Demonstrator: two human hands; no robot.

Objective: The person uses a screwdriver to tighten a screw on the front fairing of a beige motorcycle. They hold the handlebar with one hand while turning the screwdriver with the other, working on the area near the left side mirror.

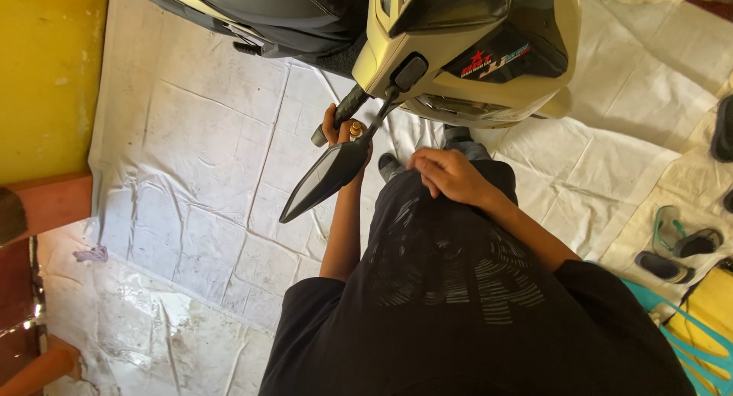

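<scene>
1. Person stands over a scooter, black printed T-shirt (458, 289) filling the near foreground.
2. Right hand (450, 174) rests against the shirt front at the waist, fingers curled and pinching at the cloth; nothing else seen in it.
3. Left hand (340, 132) reaches forward and down to the handlebar, fingers wrapped around the mirror stem just beside the black grip (343, 109). A small brass-coloured fitting shows at the fingers; whether it is pinched or only touched, cannot tell.
4. The mirror (324, 178), black and pointed, slants down to the left below the left hand, its stem running up toward the handlebar switch housing (410, 71).
5. Scooter front body (466, 37) is cream with black panels, directly ahead of the person. Its dark seat and side panel (282, 14) extend toward the upper left.
6. A shoe toe (389, 165) shows between mirror and shirt, on the floor.
7. Floor is covered by a creased white sheet (206, 174), stained toward the lower left.
8. Right side: sandals (676, 247) lie on the sheet; teal chair frame (687, 342) near them.
9. Far left: yellow wall (46, 67) with a reddish ledge (53, 201) below it.
</scene>
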